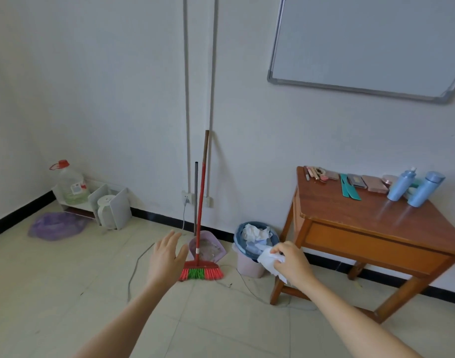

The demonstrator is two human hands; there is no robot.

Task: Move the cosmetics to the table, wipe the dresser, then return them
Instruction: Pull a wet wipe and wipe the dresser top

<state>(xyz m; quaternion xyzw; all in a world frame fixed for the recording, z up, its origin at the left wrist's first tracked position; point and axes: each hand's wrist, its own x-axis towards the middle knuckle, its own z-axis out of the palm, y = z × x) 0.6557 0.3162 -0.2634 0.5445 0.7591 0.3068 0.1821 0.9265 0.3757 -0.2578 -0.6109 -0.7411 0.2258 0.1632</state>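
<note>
A wooden table (371, 223) stands at the right against the wall. Along its back edge lie the cosmetics: pencils and small tubes (314, 173), a teal comb (348, 187), flat palettes (368, 183) and two blue bottles (400, 186) (425, 188). My right hand (291, 262) grips a crumpled white tissue (270, 260) just in front of a pink waste bin (249, 262) full of paper. My left hand (167, 254) is raised over the floor with straight fingers and holds nothing. The dresser is out of view.
A red broom (199, 223) and a pink dustpan (208, 246) lean on the wall beside the bin. Cables (138, 264) trail over the tiled floor. At the far left are a water jug (71, 187), a white rack, a kettle (106, 211) and a purple bag (57, 226). A whiteboard (371, 42) hangs above the table.
</note>
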